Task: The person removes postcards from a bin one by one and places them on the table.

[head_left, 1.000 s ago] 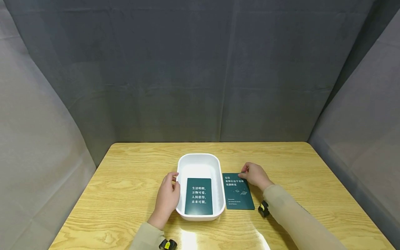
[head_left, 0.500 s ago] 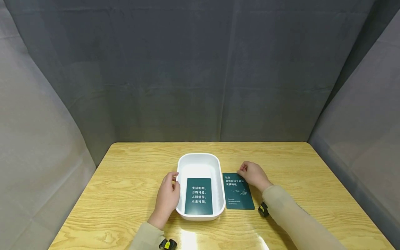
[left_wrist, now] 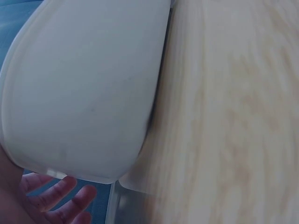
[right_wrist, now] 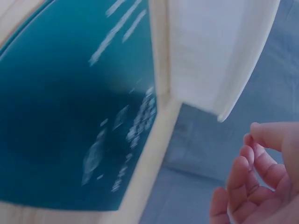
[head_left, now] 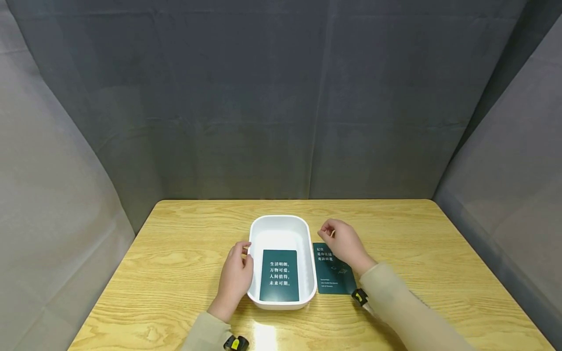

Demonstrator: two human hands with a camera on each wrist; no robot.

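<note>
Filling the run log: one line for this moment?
left hand on white tray | right hand above table card | second card in tray

We see a big dark green card (right_wrist: 70, 116) lying flat on the wooden table (right_wrist: 140, 186). It has blurry white writing and small pictures on it. Just beside the card stands the white wall of a tub (right_wrist: 215, 51); we cannot tell if they touch. Down in the corner is our right hand (right_wrist: 254, 186). Its fingers (right_wrist: 247, 175) are loosely curled and hold nothing. The hand floats apart from the card. Behind it all is grey cloth (right_wrist: 196, 140).
</note>
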